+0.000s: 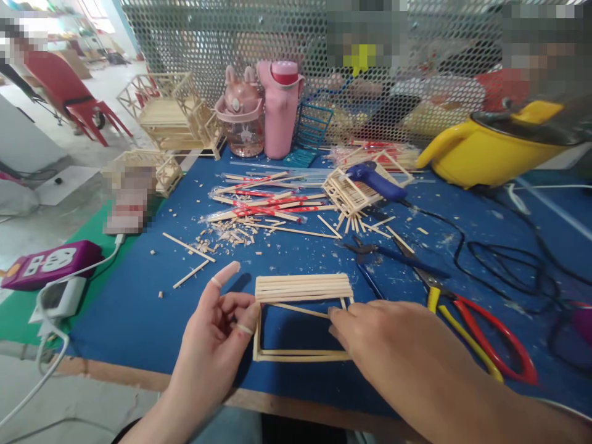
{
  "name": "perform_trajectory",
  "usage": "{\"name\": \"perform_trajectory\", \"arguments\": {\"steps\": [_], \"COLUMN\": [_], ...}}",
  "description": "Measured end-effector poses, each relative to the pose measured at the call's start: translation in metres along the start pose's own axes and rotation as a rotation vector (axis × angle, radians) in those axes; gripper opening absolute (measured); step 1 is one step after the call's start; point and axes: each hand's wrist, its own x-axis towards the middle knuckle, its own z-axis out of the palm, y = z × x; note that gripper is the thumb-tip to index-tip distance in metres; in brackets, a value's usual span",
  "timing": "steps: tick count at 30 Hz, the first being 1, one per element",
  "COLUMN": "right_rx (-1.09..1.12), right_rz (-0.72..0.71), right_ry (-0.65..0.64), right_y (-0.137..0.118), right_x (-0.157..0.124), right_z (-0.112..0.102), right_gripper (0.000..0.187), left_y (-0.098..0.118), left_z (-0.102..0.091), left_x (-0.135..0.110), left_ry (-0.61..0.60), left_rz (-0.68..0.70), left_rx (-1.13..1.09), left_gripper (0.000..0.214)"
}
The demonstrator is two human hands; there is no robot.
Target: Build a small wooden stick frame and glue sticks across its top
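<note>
A small rectangular frame of wooden sticks [303, 288] rests on the blue tabletop, its far side covered by several sticks laid side by side. My left hand [222, 327] grips the frame's left edge between thumb and bent fingers, while its index finger points up; pale bands wrap the index finger and thumb. Over the frame's right side, my right hand [383, 339] closes on the edge with its fingertips by a thin inner stick. Its palm hides the near right corner. Beyond the frame lie loose sticks [189, 246] and cut bits.
Pliers [365, 250], red-and-yellow-handled scissors [490, 345] and a blue glue gun [377, 182] lie to the right. Wrapped chopsticks [263, 200] are in the middle. A yellow pot [490, 151], pink bottle [280, 117] and stick model [173, 117] stand at the back. Cables [499, 259] coil at right.
</note>
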Motion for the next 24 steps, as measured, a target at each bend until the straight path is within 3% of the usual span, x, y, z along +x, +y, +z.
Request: {"name": "perform_trajectory", "arguments": {"steps": [2, 5, 10, 19, 24], "right_rx": [-0.066, -0.062, -0.079, -0.118, -0.038], "right_rz": [0.059, 0.052, 0.065, -0.089, -0.074], "right_ry": [-0.159, -0.217, -0.122, -0.011, 0.181], "right_y": [-0.006, -0.010, -0.014, -0.013, -0.007], "right_x": [0.010, 0.018, 0.017, 0.017, 0.003], "right_z": [-0.011, -0.020, -0.016, -0.012, -0.019], "right_gripper": [0.025, 0.025, 0.023, 0.027, 0.023], "left_y": [0.000, -0.001, 0.000, 0.001, 0.000], "left_z": [0.000, -0.002, -0.002, 0.002, 0.002], "left_x": [-0.001, -0.001, 0.000, -0.003, -0.002], "left_ry": [-0.016, -0.044, -0.053, -0.041, -0.045], "left_rz": [0.002, 0.003, 0.010, 0.007, 0.022], "left_rx": [0.005, 0.038, 0.061, 0.060, 0.051], "left_gripper": [0.060, 0.063, 0.064, 0.062, 0.064]}}
